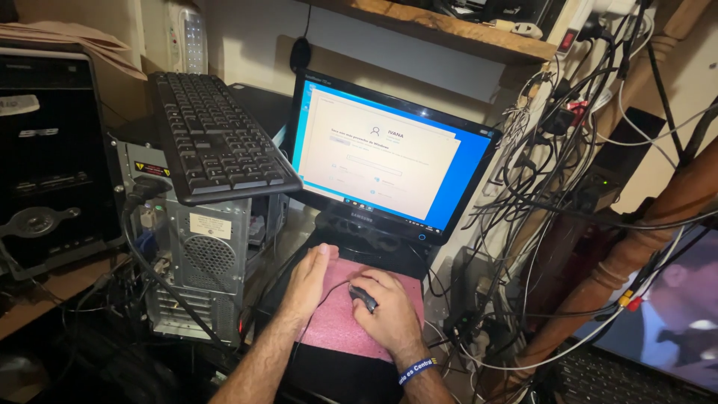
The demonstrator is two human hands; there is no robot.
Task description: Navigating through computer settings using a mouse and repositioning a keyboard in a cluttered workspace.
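My right hand [387,312] is closed over a small black mouse [365,298] on a pink pad [340,323]. Its wrist wears a blue band. My left hand [307,281] lies flat with fingers together on the pad's left edge, just left of the mouse cable. Behind the pad stands a black monitor [385,157], lit, showing a pale window on a blue background.
A black keyboard [213,135] rests tilted on top of an open grey computer case [191,247] at left. A black tower [48,150] stands further left. A dense tangle of cables [553,150] hangs at right beside a wooden post [636,247] and another lit screen [673,314].
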